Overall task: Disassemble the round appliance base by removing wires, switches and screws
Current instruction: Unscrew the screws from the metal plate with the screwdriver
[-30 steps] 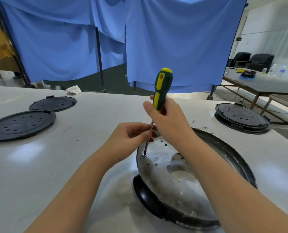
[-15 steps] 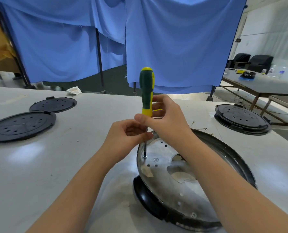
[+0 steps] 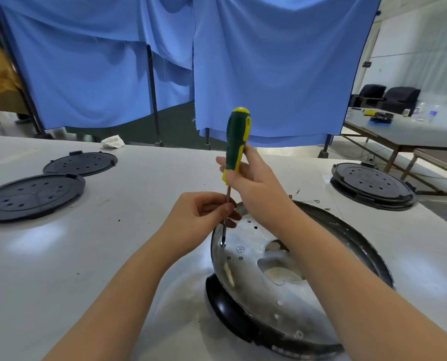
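The round appliance base (image 3: 245, 321) lies on the white table, black rim around a shiny metal plate (image 3: 245, 277) with small holes and a large cut-out. A green and yellow screwdriver (image 3: 236, 142) stands nearly upright, its tip on a screw (image 3: 222, 244) at the plate's left edge. My right hand (image 3: 256, 183) grips the lower part of the handle. My left hand (image 3: 201, 220) pinches the metal shaft just above the plate. A second screw (image 3: 240, 249) sits a little to the right of the tip.
Two black round covers (image 3: 32, 196) (image 3: 80, 163) lie at the left of the table. Another stacked black base (image 3: 373, 185) stands at the far right. Small loose wire terminals (image 3: 305, 198) lie behind the base. Blue curtains hang behind the table.
The screwdriver has swung from leaning right to nearly upright and its handle has turned in my right hand. Its tip stays on the same screw, and my left hand keeps pinching the shaft.
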A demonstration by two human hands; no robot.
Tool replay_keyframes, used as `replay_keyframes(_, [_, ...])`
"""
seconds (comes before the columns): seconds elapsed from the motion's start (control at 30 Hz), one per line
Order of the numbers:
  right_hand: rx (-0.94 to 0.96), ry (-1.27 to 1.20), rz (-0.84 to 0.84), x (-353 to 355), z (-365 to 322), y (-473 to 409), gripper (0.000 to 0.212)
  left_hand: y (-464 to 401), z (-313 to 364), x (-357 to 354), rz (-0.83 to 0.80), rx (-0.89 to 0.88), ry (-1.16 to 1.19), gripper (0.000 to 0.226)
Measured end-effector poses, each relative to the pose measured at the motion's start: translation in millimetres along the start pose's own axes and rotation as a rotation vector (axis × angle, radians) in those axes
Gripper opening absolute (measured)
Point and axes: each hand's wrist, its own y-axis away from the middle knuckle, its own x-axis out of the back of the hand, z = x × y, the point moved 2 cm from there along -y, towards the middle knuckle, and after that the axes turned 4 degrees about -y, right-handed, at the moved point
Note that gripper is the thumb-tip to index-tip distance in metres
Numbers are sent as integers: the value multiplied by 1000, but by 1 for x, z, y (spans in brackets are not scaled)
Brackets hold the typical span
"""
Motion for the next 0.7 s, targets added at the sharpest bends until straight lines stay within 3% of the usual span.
replay_keyframes(0.27, [-110,244,56,4,-9,-8,47,-4,-3,2,172,-10,115,9])
replay_keyframes(0.37, [-175,466,28,13,-13,-5,38,-4,-2,3,218,-32,118,9])
replay_keyframes(0.53, [-361,840,-196,27,-12,5,2,-5,-5,4,340,-45,140,10])
replay_keyframes(0.7, [-340,944,-383,8,4,17,17,-6,-6,4,412,-81,92,11])
